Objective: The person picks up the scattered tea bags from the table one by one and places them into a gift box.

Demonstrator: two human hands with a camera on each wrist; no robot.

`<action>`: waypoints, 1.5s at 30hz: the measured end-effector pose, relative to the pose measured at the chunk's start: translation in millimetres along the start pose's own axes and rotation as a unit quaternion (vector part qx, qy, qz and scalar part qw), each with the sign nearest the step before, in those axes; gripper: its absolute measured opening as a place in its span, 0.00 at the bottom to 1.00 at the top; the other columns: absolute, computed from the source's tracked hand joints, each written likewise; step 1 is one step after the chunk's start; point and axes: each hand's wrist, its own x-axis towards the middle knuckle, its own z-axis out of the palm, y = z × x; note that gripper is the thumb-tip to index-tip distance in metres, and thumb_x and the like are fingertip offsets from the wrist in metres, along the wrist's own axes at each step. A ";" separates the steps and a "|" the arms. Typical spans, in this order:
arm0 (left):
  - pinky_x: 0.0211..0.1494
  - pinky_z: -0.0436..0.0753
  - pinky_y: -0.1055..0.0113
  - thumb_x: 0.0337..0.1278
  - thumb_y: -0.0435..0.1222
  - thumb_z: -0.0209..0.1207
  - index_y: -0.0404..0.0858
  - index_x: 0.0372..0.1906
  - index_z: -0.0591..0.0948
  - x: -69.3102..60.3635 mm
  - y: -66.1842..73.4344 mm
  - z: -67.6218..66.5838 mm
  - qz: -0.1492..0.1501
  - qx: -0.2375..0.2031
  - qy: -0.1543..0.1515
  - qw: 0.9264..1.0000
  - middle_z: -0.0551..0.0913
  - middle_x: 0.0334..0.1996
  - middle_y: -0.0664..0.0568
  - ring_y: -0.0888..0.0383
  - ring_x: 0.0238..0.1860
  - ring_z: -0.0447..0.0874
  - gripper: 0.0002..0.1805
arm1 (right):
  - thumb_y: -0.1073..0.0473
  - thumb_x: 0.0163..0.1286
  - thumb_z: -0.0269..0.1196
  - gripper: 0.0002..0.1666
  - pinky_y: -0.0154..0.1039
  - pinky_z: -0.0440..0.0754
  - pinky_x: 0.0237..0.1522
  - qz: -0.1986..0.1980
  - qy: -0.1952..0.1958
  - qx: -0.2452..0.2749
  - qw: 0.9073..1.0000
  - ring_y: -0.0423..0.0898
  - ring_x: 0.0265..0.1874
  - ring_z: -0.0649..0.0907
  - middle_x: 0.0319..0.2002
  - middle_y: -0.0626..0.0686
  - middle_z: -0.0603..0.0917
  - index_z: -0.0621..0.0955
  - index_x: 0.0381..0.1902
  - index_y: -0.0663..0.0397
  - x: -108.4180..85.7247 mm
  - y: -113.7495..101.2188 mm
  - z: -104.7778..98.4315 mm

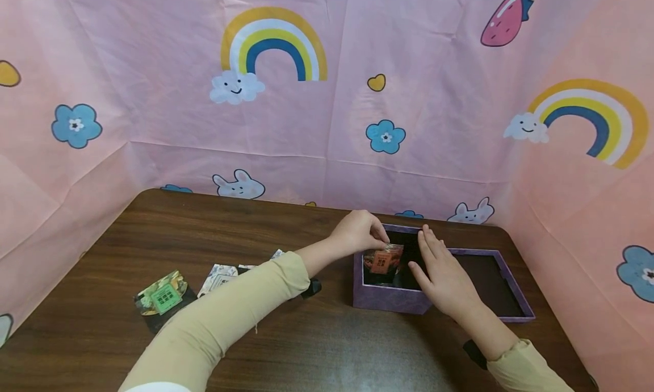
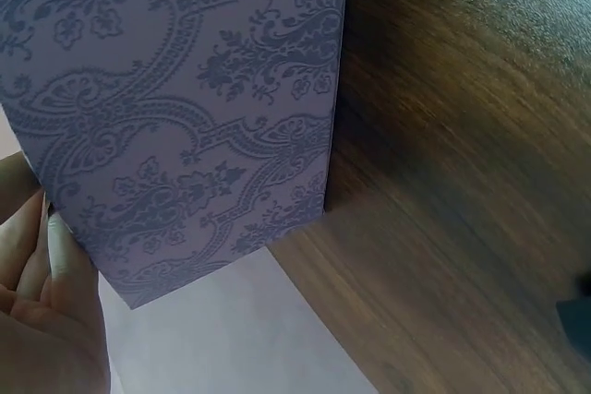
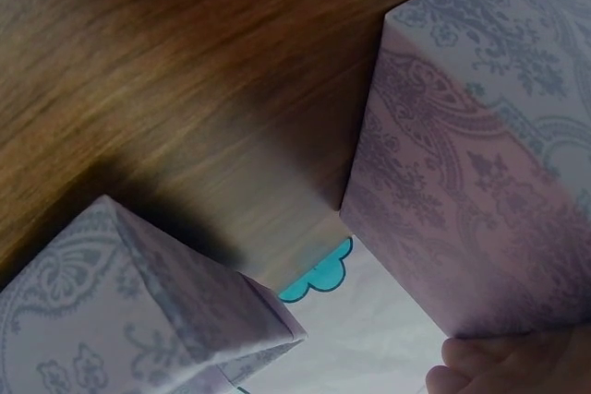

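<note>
A purple patterned box (image 1: 390, 299) stands with its top uncovered at the right of the table. My left hand (image 1: 360, 233) reaches over its left wall and pinches the top edge of a dark packet with an orange label (image 1: 382, 262), which is inside the box. My right hand (image 1: 447, 275) lies over the box's right wall with fingers extended, holding nothing. In the left wrist view, the fingers (image 2: 65, 256) show beside the box wall (image 2: 185, 117). The right wrist view shows right-hand fingers (image 3: 517, 366) against the box's side (image 3: 462, 182).
To the box's right lies its purple-rimmed lid (image 1: 521, 319), dark inside up. On the left of the table are a green-labelled packet (image 1: 164, 298) and whitish patterned packets (image 1: 219, 275), partly hidden by my left sleeve. A printed cloth (image 1: 347, 182) hangs behind the table.
</note>
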 end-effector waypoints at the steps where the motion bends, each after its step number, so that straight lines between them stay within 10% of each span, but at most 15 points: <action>1: 0.41 0.86 0.73 0.63 0.36 0.74 0.42 0.39 0.95 -0.4 0.6 0.4 0.000 0.000 0.002 1.000 0.95 0.38 0.52 0.58 0.38 0.92 0.03 | 0.45 0.86 0.51 0.44 0.65 0.57 0.83 0.000 0.000 0.000 1.000 0.64 0.85 0.55 0.86 0.66 0.51 0.53 0.84 0.68 0.0 0.1 -0.1; 26: 0.52 0.89 0.65 0.68 0.37 0.71 0.43 0.46 0.94 -5.5 -2.1 -12.9 0.009 0.026 0.023 0.999 0.95 0.45 0.52 0.55 0.49 0.93 0.07 | 0.44 0.86 0.51 0.44 0.66 0.56 0.83 -0.001 0.000 -0.004 1.000 0.65 0.85 0.55 0.86 0.67 0.51 0.53 0.84 0.68 -0.1 0.0 0.6; 45: 0.49 0.89 0.64 0.68 0.34 0.70 0.39 0.46 0.93 -44.3 -36.8 -60.5 -0.032 -0.009 0.058 0.998 0.94 0.45 0.48 0.53 0.45 0.94 0.07 | 0.46 0.85 0.53 0.44 0.66 0.58 0.82 -0.006 0.009 -0.006 1.000 0.65 0.85 0.56 0.85 0.67 0.52 0.54 0.84 0.69 -0.1 0.4 2.5</action>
